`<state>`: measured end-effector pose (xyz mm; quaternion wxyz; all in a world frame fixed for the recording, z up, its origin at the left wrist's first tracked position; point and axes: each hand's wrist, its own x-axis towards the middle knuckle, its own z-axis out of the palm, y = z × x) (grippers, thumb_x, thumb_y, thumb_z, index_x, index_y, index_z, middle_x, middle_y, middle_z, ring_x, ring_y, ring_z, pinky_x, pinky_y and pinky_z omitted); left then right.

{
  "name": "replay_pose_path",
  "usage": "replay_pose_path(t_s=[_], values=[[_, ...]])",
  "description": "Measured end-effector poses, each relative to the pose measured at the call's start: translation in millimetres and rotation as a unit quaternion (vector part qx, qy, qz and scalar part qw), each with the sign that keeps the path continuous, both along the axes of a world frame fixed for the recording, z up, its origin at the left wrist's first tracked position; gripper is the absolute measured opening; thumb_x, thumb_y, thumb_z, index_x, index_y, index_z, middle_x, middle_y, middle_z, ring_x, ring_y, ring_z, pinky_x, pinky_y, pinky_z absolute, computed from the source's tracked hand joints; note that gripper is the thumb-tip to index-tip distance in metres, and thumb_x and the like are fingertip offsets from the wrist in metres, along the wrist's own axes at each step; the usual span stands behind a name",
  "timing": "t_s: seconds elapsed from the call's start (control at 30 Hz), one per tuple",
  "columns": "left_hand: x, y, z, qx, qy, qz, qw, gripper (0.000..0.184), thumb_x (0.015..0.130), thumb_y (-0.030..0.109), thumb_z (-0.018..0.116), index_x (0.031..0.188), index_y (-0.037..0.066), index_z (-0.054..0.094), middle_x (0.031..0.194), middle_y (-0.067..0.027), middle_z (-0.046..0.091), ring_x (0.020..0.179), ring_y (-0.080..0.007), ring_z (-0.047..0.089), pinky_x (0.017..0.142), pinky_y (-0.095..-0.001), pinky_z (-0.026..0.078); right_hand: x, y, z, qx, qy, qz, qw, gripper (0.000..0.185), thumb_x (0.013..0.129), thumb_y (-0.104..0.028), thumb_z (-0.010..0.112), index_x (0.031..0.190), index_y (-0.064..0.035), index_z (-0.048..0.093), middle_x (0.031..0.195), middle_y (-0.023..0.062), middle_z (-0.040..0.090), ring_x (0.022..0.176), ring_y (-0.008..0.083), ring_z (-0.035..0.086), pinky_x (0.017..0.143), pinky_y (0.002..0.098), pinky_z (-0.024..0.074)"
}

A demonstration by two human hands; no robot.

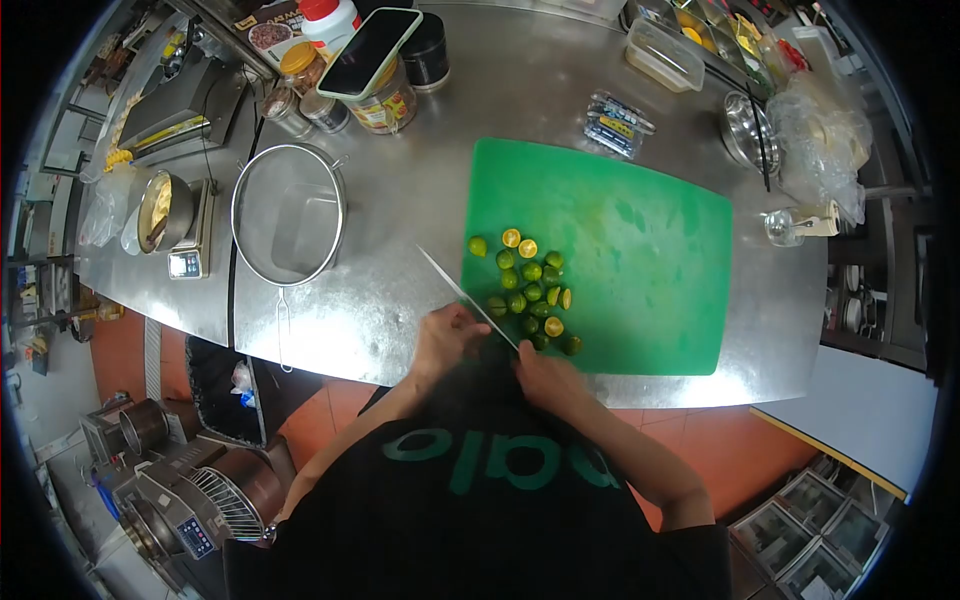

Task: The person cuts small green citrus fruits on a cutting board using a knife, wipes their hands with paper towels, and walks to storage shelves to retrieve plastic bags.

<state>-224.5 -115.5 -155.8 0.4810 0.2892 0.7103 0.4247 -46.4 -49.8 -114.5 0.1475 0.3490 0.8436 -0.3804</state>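
A green cutting board (650, 250) lies on the steel table, with several small green citrus fruits (532, 271) on its left part. Some are cut, showing orange flesh, like the half (554, 326) near the front. A knife (465, 296) slants across the board's lower left edge, its tip pointing up and left. My right hand (550, 378) is closed around the knife's near end at the board's front edge. Beside the blade, my left hand (446, 343) has its fingers drawn together; whatever they may hold is too small to tell.
To the left lie a round mesh strainer (288, 215) and a scale (190, 250) with a bowl (165, 212). Jars (385, 105) and a phone (371, 52) stand at the back left. Pens (618, 125), a plastic container (665, 56) and a metal bowl (748, 133) are behind and right.
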Motion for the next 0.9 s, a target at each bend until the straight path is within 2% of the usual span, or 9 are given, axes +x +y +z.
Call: replay_pose_path(t_s=[0.03,0.27,0.33,0.53,0.63,0.7,0.73,0.87,0.9], values=[[1,-1,2,0.010,0.071,-0.035,0.997,0.021,0.072,0.012,0.073,0.074,-0.002,0.057,0.065,-0.0122,0.063,0.052,-0.0169,0.061,0.047,-0.0288,0.048,-8,1,-3,0.000,0.000,-0.001,1.000,0.014,0.081,-0.008,0.046,0.091,0.0002,0.042,0.072,0.0215,0.058,0.063,0.0390,0.059,0.056,0.0485,0.0468],[7,-5,-12,0.033,0.091,0.007,0.995,0.026,0.067,0.017,0.076,0.075,0.000,0.059,0.066,-0.0132,0.063,0.059,-0.0237,0.062,0.055,-0.0336,0.047,-24,-4,-29,0.095,0.081,0.028,0.992,0.018,0.081,-0.008,0.045,0.095,0.0015,0.038,0.069,0.0204,0.059,0.064,0.0381,0.060,0.056,0.0474,0.0466],[11,-6,-7,0.034,0.171,0.008,0.985,0.026,0.068,0.019,0.076,0.074,0.000,0.059,0.066,-0.0139,0.063,0.058,-0.0251,0.062,0.055,-0.0337,0.048,-20,-5,-28,0.105,0.094,0.027,0.990,0.018,0.082,-0.009,0.044,0.095,0.0009,0.038,0.070,0.0203,0.059,0.064,0.0379,0.060,0.056,0.0473,0.0467],[21,-7,10,0.044,0.162,0.032,0.985,0.029,0.071,0.023,0.074,0.077,-0.002,0.060,0.068,-0.0148,0.063,0.060,-0.0261,0.063,0.056,-0.0337,0.048,-5,-2,21,0.100,0.177,-0.118,0.972,0.021,0.090,-0.020,0.044,0.096,0.0004,0.043,0.070,0.0216,0.058,0.063,0.0397,0.058,0.054,0.0468,0.0458],[21,-11,2,0.060,0.162,0.032,0.984,0.032,0.074,0.027,0.072,0.079,-0.002,0.060,0.069,-0.0160,0.063,0.061,-0.0259,0.063,0.056,-0.0335,0.048,2,15,49,-0.106,0.216,-0.239,0.941,0.022,0.091,-0.022,0.045,0.093,-0.0003,0.045,0.061,0.0163,0.056,0.050,0.0322,0.057,0.047,0.0404,0.0435],[19,-14,-1,0.060,0.165,0.017,0.984,0.031,0.078,0.027,0.068,0.082,-0.002,0.060,0.070,-0.0144,0.064,0.062,-0.0212,0.063,0.057,-0.0313,0.048,8,24,63,-0.333,0.294,-0.305,0.843,0.021,0.093,-0.022,0.044,0.089,-0.0021,0.047,0.054,0.0074,0.050,0.040,0.0191,0.050,0.041,0.0310,0.0389],[19,-15,-1,0.052,0.165,0.004,0.985,0.031,0.082,0.028,0.065,0.086,-0.003,0.060,0.071,-0.0128,0.065,0.063,-0.0164,0.062,0.058,-0.0292,0.048,8,24,71,-0.352,0.310,-0.319,0.823,0.019,0.093,-0.022,0.044,0.090,-0.0030,0.047,0.053,0.0011,0.045,0.040,0.0099,0.045,0.040,0.0250,0.0353],[20,-27,-2,0.051,0.166,0.014,0.985,0.031,0.085,0.027,0.062,0.089,-0.003,0.058,0.070,-0.0119,0.064,0.065,-0.0171,0.063,0.057,-0.0295,0.048,16,21,74,-0.369,0.344,-0.278,0.818,0.015,0.093,-0.017,0.046,0.093,-0.0026,0.045,0.056,0.0012,0.042,0.038,0.0115,0.044,0.037,0.0253,0.0367],[21,-32,-6,0.054,0.191,0.002,0.980,0.030,0.083,0.027,0.063,0.088,-0.002,0.058,0.071,-0.0145,0.063,0.064,-0.0227,0.063,0.058,-0.0334,0.048,18,18,76,-0.365,0.336,-0.299,0.815,0.014,0.093,-0.017,0.047,0.092,-0.0028,0.045,0.056,0.0013,0.042,0.038,0.0116,0.044,0.037,0.0255,0.0369]])
